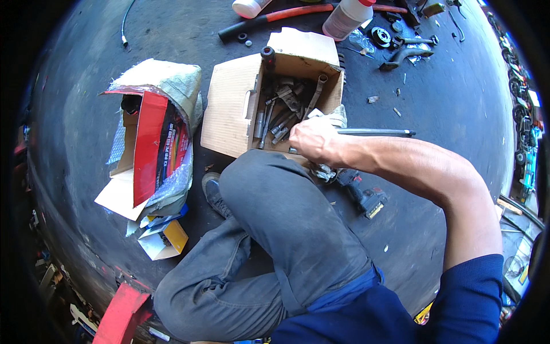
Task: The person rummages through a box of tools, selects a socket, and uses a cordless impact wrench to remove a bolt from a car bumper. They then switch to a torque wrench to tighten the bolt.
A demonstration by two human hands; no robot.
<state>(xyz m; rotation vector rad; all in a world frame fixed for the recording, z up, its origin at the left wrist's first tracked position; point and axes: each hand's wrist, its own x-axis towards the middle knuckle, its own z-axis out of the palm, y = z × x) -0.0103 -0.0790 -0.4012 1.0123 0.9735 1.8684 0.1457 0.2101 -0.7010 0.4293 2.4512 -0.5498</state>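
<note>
Right hand (312,139): fingers curled; anything grasped could not be told. Metal bar (378,132): extended rightward of fingers. Cardboard box (229,109): lay open leftward, containing metal tools (290,98).

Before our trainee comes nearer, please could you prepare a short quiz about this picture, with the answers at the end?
1. True or false: only one of the person's hands shows, the right hand, at the open cardboard box.
2. Where does the cordless power tool lie?
a) in the cardboard box
b) on the dark floor, right of the bent knee
c) on the white sack
3. What lies inside the cardboard box?

Key: 1. True. 2. b. 3. Metal tools.
</note>
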